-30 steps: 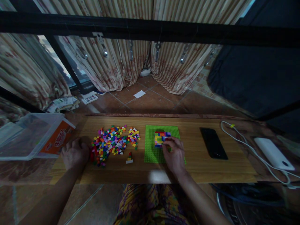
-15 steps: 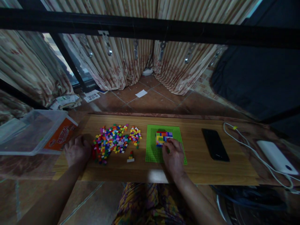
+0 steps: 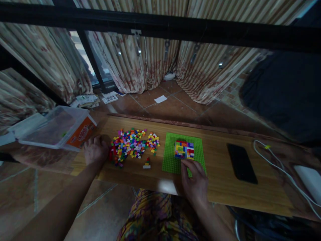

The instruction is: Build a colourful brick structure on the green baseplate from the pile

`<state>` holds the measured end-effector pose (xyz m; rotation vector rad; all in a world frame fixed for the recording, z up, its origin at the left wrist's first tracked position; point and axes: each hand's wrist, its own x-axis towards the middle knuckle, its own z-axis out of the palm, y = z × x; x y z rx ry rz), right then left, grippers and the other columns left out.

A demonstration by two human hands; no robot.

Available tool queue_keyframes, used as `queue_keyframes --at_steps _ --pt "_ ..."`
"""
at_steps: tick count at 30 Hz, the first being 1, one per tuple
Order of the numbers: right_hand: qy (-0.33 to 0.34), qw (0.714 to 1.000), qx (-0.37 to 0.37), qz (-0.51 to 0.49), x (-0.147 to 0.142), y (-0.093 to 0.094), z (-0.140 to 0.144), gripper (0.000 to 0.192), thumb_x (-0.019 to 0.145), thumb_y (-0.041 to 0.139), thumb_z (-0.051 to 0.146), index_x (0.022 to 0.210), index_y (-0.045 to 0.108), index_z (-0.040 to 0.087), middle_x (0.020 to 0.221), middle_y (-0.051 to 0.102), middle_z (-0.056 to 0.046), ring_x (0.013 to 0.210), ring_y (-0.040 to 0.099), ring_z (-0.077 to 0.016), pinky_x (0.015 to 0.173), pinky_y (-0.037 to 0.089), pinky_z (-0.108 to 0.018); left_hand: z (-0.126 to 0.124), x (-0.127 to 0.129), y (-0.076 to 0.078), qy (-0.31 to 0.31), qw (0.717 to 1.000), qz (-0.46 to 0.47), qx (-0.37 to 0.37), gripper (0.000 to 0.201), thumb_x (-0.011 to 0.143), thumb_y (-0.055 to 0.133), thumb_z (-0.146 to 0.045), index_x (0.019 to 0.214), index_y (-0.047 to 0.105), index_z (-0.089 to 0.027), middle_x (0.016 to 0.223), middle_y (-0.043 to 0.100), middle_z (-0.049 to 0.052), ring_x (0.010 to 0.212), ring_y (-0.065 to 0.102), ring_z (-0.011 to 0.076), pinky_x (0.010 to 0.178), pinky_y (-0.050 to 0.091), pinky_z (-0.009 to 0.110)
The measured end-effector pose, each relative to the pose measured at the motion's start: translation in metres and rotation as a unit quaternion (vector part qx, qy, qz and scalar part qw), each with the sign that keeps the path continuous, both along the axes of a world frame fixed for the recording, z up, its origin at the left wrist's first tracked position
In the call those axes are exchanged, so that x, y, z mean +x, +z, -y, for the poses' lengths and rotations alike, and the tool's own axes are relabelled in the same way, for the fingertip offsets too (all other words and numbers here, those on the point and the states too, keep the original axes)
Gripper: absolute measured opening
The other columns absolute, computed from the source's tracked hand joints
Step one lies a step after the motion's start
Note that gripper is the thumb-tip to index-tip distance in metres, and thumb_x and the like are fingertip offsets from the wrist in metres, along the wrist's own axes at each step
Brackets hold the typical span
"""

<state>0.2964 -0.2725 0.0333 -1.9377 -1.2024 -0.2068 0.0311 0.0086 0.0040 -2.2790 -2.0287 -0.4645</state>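
My left hand [image 3: 95,151] rests palm down on the wooden board, fingers slightly apart, beside a pile of small colourful toy bricks [image 3: 130,144]. Dark red bricks [image 3: 110,153] lie right by its thumb side. My right hand [image 3: 196,178] is over the front part of a green baseplate [image 3: 169,160]. Its thumb and fingertips are pinched together; anything between them is too small to make out. Just beyond those fingertips, a multicoloured block of bricks [image 3: 185,149] stands on the baseplate. A little stepped stack of bricks [image 3: 147,163] with a white base stands left of the baseplate.
A clear plastic bin [image 3: 57,129] with an orange label is at the far left. A black phone [image 3: 242,163] lies right of the baseplate. Beyond it are a white cable [image 3: 269,156] and a white power bank [image 3: 309,182]. A dark metal bar [image 3: 160,25] crosses above.
My right hand has drawn back toward me from the top of the brick block, which shows more fully now. The view has shifted and tilted; my left hand stays by the pile.
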Motion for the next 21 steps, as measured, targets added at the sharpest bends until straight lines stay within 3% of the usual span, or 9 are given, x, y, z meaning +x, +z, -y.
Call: queue_keyframes --at_steps 3,8,13,21 --pt "0.058 0.998 -0.035 -0.015 -0.020 -0.002 -0.010 0.021 0.095 0.046 0.023 0.099 0.067 0.022 0.096 0.067 -0.007 0.090 0.062 -0.0202 0.082 0.052 -0.036 0.001 0.001 0.001 -0.005 1.000 -0.001 -0.006 0.043 0.088 0.038 -0.029 0.123 0.057 -0.012 0.123 0.057 0.017 0.113 0.049 0.0320 0.098 0.038 0.046" --pt "0.116 0.987 -0.099 -0.042 -0.040 -0.013 -0.050 0.024 0.096 0.042 0.022 0.096 0.066 0.020 0.093 0.066 -0.007 0.090 0.060 -0.0204 0.081 0.049 -0.034 0.001 0.000 0.001 0.003 1.000 -0.005 -0.006 0.044 0.088 0.038 -0.030 0.124 0.056 -0.014 0.122 0.057 0.016 0.114 0.049 0.0314 0.098 0.036 0.045" --pt "0.123 0.982 -0.138 -0.026 -0.041 -0.020 -0.082 0.021 0.094 0.044 0.018 0.092 0.065 0.019 0.088 0.063 -0.007 0.086 0.057 -0.0210 0.078 0.045 -0.032 0.000 -0.002 -0.003 0.003 1.000 -0.010 0.001 0.044 0.088 0.037 -0.031 0.124 0.056 -0.013 0.124 0.057 0.015 0.114 0.048 0.0315 0.098 0.035 0.043" --pt "0.119 0.977 -0.176 0.002 -0.039 -0.030 -0.091 0.018 0.091 0.049 0.014 0.088 0.066 0.019 0.088 0.061 -0.008 0.086 0.055 -0.0220 0.076 0.043 -0.032 0.001 -0.002 -0.002 -0.003 1.000 0.000 0.009 0.043 0.088 0.038 -0.030 0.122 0.057 -0.013 0.122 0.058 0.016 0.112 0.049 0.0318 0.097 0.037 0.044"
